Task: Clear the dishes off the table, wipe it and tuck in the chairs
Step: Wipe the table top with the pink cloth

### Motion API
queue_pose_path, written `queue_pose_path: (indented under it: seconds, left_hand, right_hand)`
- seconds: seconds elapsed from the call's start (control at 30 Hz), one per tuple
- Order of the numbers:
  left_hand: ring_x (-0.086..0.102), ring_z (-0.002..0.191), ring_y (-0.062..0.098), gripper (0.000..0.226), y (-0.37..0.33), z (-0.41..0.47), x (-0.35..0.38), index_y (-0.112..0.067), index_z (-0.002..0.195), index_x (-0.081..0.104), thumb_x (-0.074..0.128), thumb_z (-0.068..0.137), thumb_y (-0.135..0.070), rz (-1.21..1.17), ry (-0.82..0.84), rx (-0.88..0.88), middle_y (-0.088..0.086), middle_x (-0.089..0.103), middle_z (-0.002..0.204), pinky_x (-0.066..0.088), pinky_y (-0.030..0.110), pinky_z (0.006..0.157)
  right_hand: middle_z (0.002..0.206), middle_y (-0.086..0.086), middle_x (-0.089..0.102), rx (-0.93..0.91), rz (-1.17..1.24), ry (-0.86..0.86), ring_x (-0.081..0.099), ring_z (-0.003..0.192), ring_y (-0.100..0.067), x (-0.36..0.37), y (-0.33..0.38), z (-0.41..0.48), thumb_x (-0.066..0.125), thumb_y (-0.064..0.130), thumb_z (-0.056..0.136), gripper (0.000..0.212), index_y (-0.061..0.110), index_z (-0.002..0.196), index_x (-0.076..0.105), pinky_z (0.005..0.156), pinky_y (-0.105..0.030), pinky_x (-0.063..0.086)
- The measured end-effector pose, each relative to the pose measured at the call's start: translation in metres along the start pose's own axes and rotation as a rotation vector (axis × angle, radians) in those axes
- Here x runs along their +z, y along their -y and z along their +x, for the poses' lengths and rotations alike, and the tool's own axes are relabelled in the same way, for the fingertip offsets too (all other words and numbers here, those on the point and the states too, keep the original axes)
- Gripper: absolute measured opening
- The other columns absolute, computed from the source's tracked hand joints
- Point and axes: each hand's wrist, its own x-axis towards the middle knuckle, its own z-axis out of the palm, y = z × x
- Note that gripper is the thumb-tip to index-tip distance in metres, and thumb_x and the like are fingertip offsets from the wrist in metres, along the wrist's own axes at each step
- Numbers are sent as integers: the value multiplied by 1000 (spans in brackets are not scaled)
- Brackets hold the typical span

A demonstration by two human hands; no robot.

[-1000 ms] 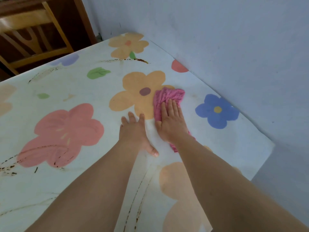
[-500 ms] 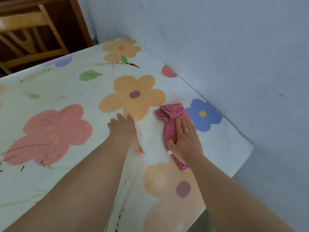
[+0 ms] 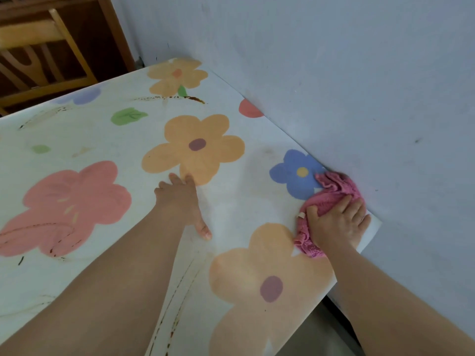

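The table (image 3: 231, 201) wears a white cloth printed with big flowers and carries no dishes in view. My right hand (image 3: 339, 222) holds a bunched pink cloth (image 3: 331, 191) and presses it onto the table's right edge, right against the wall, beside the blue flower. The thumb digs into the cloth's folds. My left hand (image 3: 180, 199) lies flat on the table near the middle, fingers spread, below the orange flower. Brown stain streaks (image 3: 180, 299) run along the near part of the tablecloth.
A pale blue wall (image 3: 359, 86) borders the table's right side. A wooden chair (image 3: 43, 52) stands beyond the far left edge, in front of dark wooden furniture. The table's near right corner ends over bare floor (image 3: 326, 335).
My right hand has swept the pink cloth to the right, from the orange flower past the blue flower to the wall edge. The cloth is more bunched. The left hand has stayed put.
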Motion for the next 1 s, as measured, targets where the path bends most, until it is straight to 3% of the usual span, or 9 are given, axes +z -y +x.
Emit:
queue_pose_path:
  seconds: [0.27, 0.37, 0.57, 0.67, 0.73, 0.77, 0.87, 1.0]
  left_hand:
    - [19, 141, 45, 161, 6, 10, 7, -14, 153, -8, 85, 34, -68, 2, -35, 48, 23, 2, 158, 23, 46, 116]
    - [9, 144, 45, 158, 16, 18, 9, -17, 153, -8, 85, 36, -68, -50, -54, 90, 21, -5, 159, 14, 46, 118]
    - [4, 146, 43, 151, 28, 29, 8, -22, 154, -4, 81, 40, -71, -47, -94, 177, 15, -8, 161, 12, 45, 118]
    - [24, 141, 39, 135, 37, 35, 3, -21, 152, 15, 79, 44, -71, -35, -145, 256, 17, 16, 157, 24, 42, 114]
    - [41, 129, 33, 118, 50, 45, -9, -22, 144, 32, 79, 47, -69, -51, -215, 310, 10, 40, 142, 35, 38, 104]
    - [43, 126, 32, 115, 58, 51, -16, -24, 142, 32, 79, 47, -68, -72, -243, 313, 7, 42, 138, 37, 37, 101]
    - [33, 135, 32, 127, 84, 72, -35, -24, 148, 17, 80, 46, -67, -72, -232, 206, 9, 28, 150, 33, 41, 106]
    - [24, 140, 33, 140, 105, 97, -50, -18, 151, 8, 81, 43, -68, -76, -160, 37, 13, 22, 152, 26, 44, 110]
  right_hand:
    - [154, -33, 5, -115, -18, 28, 3, 145, -41, -2, 38, -1, 35, 38, 89, 80, -9, 147, 7, 120, -47, 0]
    - [153, -34, 7, -231, -22, 20, 3, 145, -41, -1, 71, -7, 35, 37, 91, 77, -9, 147, 10, 119, -48, 1]
    - [155, -31, 0, -403, -56, 46, -4, 145, -41, 4, 147, -28, 28, 39, 88, 80, -7, 148, 2, 119, -49, -2]
    - [155, -30, -3, -517, -45, 41, -7, 145, -41, 9, 187, -45, 20, 43, 87, 81, -7, 148, -1, 119, -49, -4]
    - [155, -30, -3, -553, -37, 29, -7, 145, -41, 12, 208, -47, 18, 45, 86, 82, -6, 148, 0, 119, -50, -4]
    - [155, -31, -2, -559, -44, 26, -7, 145, -41, 12, 215, -45, 18, 45, 86, 83, -6, 148, 1, 118, -50, -3]
    - [154, -32, 1, -564, -57, 17, -5, 144, -43, 13, 231, -33, 19, 47, 83, 86, -6, 148, 3, 118, -51, -3]
    - [154, -33, 2, -552, -68, 14, -4, 144, -44, 13, 256, -15, 18, 50, 81, 89, -7, 148, 5, 118, -52, -3]
